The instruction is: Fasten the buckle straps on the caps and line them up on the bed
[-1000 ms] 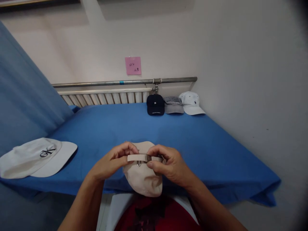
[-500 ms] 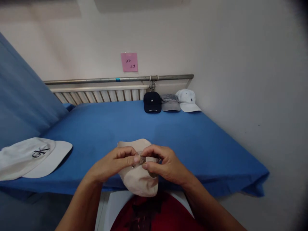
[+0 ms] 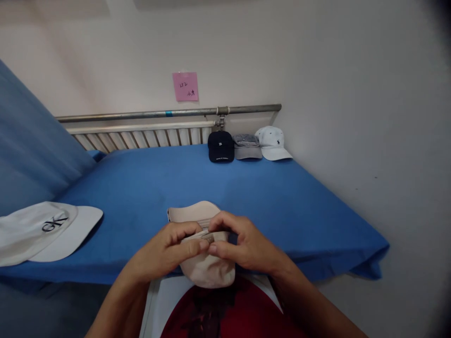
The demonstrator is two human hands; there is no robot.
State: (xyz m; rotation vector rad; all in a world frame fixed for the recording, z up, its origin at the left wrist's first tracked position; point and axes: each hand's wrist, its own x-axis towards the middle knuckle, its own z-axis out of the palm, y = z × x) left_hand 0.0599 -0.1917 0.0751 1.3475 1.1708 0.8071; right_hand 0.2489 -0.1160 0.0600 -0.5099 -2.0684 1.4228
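Observation:
A beige baseball cap (image 3: pixel 207 272) is held at the near edge of the blue-covered bed, its brim pointing away from me and its crown toward my lap. My left hand (image 3: pixel 169 246) pinches the cap's back band from the left, thumb on the outside. From the right, my right hand (image 3: pixel 243 241) pinches the same band, its thumb almost touching the left one. Between the thumbs shows a small brownish strap end or buckle (image 3: pixel 208 238), partly covered by the fingers.
A white cap with dark letters (image 3: pixel 56 230) lies at the left. By the wall stand a black cap (image 3: pixel 221 148), a grey cap (image 3: pixel 248 148) and a white cap (image 3: pixel 273 143). Behind the blue bed (image 3: pixel 158 178) are a radiator (image 3: pixel 141 137) and pipe; a blue curtain (image 3: pixel 28 136) hangs left.
Both hands keep hold of the cap's back band. My left thumb has slid a little right and down, and the strap piece is more covered. The view has shifted slightly.

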